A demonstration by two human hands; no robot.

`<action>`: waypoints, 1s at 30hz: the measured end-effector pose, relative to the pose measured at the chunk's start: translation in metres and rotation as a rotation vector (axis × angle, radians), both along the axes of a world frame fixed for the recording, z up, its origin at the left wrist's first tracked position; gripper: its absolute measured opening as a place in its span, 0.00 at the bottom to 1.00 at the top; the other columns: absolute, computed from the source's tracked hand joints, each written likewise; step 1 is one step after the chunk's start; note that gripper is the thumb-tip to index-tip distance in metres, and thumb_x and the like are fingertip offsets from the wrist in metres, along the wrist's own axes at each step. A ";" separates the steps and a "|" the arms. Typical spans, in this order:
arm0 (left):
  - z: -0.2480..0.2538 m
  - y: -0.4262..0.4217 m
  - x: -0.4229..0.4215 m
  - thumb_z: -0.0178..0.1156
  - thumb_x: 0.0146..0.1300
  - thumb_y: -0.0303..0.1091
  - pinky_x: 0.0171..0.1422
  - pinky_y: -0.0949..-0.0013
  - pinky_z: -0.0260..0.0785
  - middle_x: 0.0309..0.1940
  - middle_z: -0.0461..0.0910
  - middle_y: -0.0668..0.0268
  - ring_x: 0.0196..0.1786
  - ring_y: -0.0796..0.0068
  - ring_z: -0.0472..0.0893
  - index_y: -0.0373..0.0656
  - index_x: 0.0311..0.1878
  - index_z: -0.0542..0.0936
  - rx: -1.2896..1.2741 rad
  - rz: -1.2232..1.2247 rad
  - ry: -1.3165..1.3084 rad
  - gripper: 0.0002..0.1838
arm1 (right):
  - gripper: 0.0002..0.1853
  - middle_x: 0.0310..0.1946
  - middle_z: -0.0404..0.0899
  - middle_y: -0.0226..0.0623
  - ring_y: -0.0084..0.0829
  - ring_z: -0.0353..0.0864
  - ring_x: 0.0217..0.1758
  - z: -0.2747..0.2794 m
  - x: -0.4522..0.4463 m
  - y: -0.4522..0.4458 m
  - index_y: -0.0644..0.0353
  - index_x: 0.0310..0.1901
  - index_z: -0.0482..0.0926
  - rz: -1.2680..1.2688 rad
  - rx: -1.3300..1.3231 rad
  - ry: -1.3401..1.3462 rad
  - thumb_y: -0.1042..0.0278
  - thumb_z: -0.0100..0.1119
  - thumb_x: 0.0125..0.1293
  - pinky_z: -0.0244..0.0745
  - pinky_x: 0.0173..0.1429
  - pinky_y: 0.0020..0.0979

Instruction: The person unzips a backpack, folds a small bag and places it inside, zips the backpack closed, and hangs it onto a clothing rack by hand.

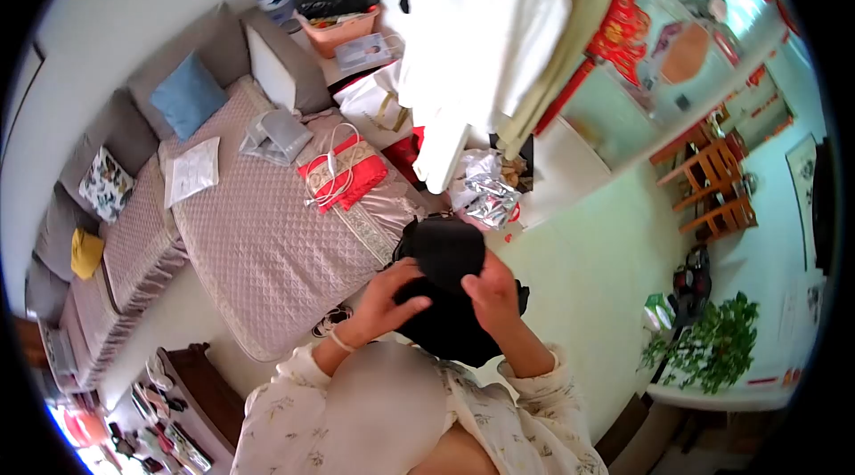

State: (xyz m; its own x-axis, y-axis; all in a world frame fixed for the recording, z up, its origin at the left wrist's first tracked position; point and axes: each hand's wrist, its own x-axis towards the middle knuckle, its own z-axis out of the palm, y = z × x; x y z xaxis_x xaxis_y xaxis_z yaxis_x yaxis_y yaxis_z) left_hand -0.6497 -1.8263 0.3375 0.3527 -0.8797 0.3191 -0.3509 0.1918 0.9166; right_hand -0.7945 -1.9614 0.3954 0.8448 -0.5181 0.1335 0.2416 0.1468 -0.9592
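A black cloth item (pixel 450 254) with a smooth, rounded upper part is held in front of my body; its exact kind is unclear. Dark fabric (pixel 450 332) hangs beneath it, and I cannot tell whether the two are one piece. My right hand (pixel 492 295) grips the right edge of the rounded part, thumb on top. On the other side, my left hand (pixel 385 301) has its fingers against the cloth's left edge, partly hidden, with the thumb held apart.
The sofa (pixel 267 252) on the left bears a blue pillow (pixel 189 96), a red item (pixel 343 174) with a white cord, and plastic packets. White clothes (pixel 485 30) hang ahead. Crumpled silver foil (pixel 490 201) lies below them. A plant (pixel 712 341) stands at right.
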 end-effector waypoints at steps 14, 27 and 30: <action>0.009 -0.090 0.192 0.68 0.54 0.36 0.47 0.61 0.65 0.33 0.81 0.64 0.38 0.59 0.78 0.45 0.40 0.82 -0.080 0.106 -0.229 0.12 | 0.31 0.62 0.68 0.45 0.31 0.67 0.66 -0.006 0.203 -0.069 0.75 0.66 0.59 0.204 -0.043 -0.006 0.71 0.54 0.63 0.58 0.69 0.31; 0.068 -0.153 0.365 0.63 0.62 0.30 0.51 0.69 0.70 0.40 0.83 0.63 0.44 0.69 0.81 0.37 0.41 0.81 -0.205 -0.059 0.155 0.08 | 0.31 0.60 0.71 0.40 0.37 0.73 0.59 -0.083 0.273 -0.167 0.55 0.66 0.65 0.327 -0.655 0.296 0.59 0.61 0.62 0.66 0.61 0.37; 0.105 -0.178 0.392 0.63 0.62 0.30 0.43 0.73 0.71 0.32 0.82 0.69 0.36 0.78 0.80 0.37 0.35 0.81 -0.275 -0.099 0.174 0.06 | 0.34 0.47 0.77 0.44 0.39 0.75 0.47 -0.102 0.282 -0.192 0.55 0.65 0.66 0.231 -0.997 0.399 0.58 0.66 0.58 0.69 0.53 0.36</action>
